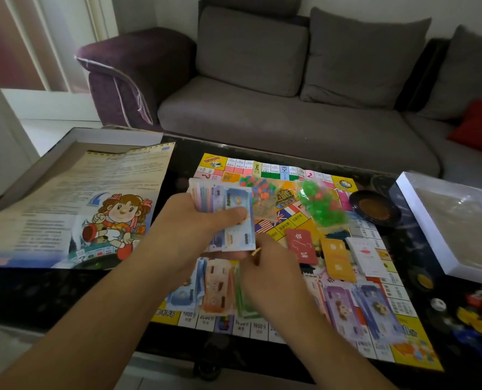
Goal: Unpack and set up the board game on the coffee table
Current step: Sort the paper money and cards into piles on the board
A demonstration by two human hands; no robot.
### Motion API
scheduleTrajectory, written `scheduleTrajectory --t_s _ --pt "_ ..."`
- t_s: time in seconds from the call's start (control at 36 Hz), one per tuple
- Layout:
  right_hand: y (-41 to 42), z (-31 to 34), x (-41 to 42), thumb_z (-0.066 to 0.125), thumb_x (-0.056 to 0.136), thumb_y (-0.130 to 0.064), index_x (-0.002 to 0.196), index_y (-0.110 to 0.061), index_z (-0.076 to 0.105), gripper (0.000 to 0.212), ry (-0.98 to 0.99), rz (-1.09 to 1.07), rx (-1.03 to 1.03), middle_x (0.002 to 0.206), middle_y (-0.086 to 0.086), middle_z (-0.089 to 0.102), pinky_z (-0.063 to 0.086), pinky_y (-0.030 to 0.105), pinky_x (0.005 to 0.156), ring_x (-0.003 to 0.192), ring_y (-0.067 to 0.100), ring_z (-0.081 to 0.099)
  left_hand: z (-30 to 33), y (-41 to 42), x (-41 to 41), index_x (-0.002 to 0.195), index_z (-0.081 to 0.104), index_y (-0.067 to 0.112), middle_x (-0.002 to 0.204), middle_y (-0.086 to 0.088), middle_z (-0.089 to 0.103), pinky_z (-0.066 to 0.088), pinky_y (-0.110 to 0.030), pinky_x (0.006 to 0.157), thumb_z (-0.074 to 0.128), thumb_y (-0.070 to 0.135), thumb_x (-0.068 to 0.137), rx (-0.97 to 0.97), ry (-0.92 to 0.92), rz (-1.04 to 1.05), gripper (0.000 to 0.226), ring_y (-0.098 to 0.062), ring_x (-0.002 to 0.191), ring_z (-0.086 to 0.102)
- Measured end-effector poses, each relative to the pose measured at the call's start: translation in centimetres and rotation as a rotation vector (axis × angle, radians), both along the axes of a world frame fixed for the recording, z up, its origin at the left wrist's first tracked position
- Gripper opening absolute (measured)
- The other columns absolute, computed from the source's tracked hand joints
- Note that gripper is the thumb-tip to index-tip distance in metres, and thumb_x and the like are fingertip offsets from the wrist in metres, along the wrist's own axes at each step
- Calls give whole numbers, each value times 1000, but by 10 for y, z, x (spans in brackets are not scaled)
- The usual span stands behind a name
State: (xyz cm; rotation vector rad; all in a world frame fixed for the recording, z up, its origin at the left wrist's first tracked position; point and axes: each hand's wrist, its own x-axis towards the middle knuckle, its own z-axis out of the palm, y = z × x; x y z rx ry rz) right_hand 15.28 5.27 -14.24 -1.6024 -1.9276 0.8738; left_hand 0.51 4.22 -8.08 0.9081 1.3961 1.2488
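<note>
banknotes point(228, 209), pastel blue, fanned in left hand point(194, 220).

Two bare forearms – no sleeves in view; left hand point(190, 220), right hand point(273, 268) ungloved, no rings or watch.

Glossy black coffee table point(65, 291), thin creased paper game board point(403, 305), paper play money point(228, 209), clear plastic bag of shiny green pieces point(322, 205), matt cloth sofa point(262, 108), possibly cardboard white box tray point(422, 220)

Left hand point(194, 220) raised, thumb clamped across top, firm grip. Right hand point(270, 266) lower, fingers curled downward.
</note>
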Motion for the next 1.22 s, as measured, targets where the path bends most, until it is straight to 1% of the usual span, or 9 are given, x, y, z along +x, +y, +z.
scheduleTrajectory --t_s 0.14,0.19,0.36,0.67,0.86,0.97,1.08,1.14,1.22 --pt "4 34 30 48 109 -25 96 4 67 37 670 -109 -210 67 12 57 30 30 46 49 21 46 4 -7 9 105 79 17 94 -10 82 66 -48 62 82 12 84 -24 -61 -146 22 -32 82 80" --pt "0 46 40 51 109 -30 99 4 66 39 773 -57 -223 72 15 57 31 31 47 52 20 48 4 -10 15 101 81 17 92 -10 81 66 -44 58 82 12 84 -34 -54 -196 18 -31 80 80" --pt "2 49 56 70 100 -18 86 2 64 26 599 -101 -60 60 7 56 41 21 44 48 14 50 7 -12 25 108 79 16 97 -8 82 66 -40 61 79 16 88 -47 -25 -283 20 -29 85 80" --pt "1 21 41 69 102 -16 87 -8 64 17 328 -86 -130 66 9 67 52 30 51 47 13 61 2 13 -26 129 59 13 102 -14 80 65 -53 79 64 10 101 -111 -116 102 28 -31 90 80" --pt "-6 -4 -31 66 102 -21 114 -35 52 24 97 100 -70 85 -5 68 62 35 62 74 7 69 7 8 -31 121 64 9 103 -14 80 64 -50 80 67 6 98 -29 -143 81 24 -31 91 80" --pt "-7 -13 -66 59 103 -22 119 -19 51 18 -154 173 46 95 6 66 49 38 64 88 24 66 9 8 -30 121 68 5 107 -17 79 63 -56 82 77 7 89 -4 -148 72 33 -36 91 79" --pt "-8 -17 -69 58 103 -26 143 -14 44 43 -297 198 139 124 7 59 45 33 79 114 25 57 14 8 -28 118 69 8 104 -14 79 65 -52 76 80 9 87 10 -130 55 33 -32 87 80" --pt "-5 -13 -58 56 104 -29 131 -19 51 30 -260 164 190 110 -2 57 43 24 74 106 19 58 15 8 -25 118 70 9 105 -13 79 65 -54 77 82 11 85 22 -123 55 35 -31 87 80" --pt "6 -6 -29 55 105 -24 102 -28 56 5 -22 72 152 76 -12 53 33 16 56 68 6 54 14 8 -21 115 72 8 100 -11 80 66 -52 73 82 10 85 42 -114 47 31 -30 84 80"
